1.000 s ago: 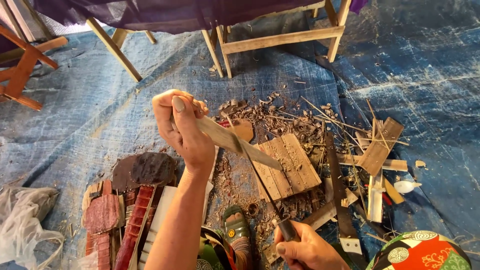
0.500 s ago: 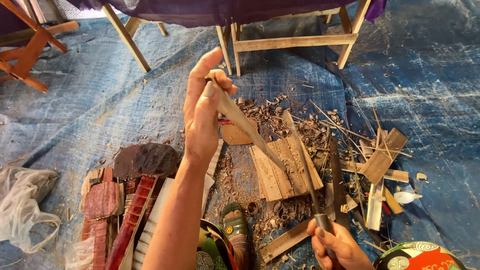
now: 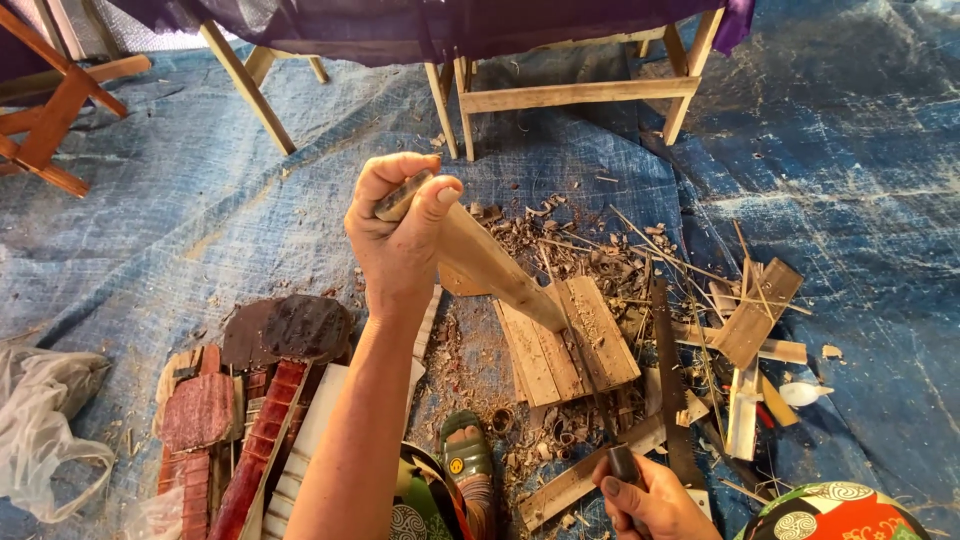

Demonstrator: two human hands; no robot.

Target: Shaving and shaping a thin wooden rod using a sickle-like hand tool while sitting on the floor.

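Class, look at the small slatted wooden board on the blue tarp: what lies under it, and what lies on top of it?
The slatted wooden board lies on wood shavings and the blue tarp. The tip of the wooden piece in the left hand rests on it. Directly beneath is hidden.

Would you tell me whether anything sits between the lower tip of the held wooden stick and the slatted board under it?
Nothing visible does. The left hand holds the wooden stick slanted, its lower tip over the slatted board, whose top is bare there. Shavings lie beyond it.

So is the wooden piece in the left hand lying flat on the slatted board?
No, the left hand holds the wooden piece raised and tilted, only its lower tip down at the slatted board.
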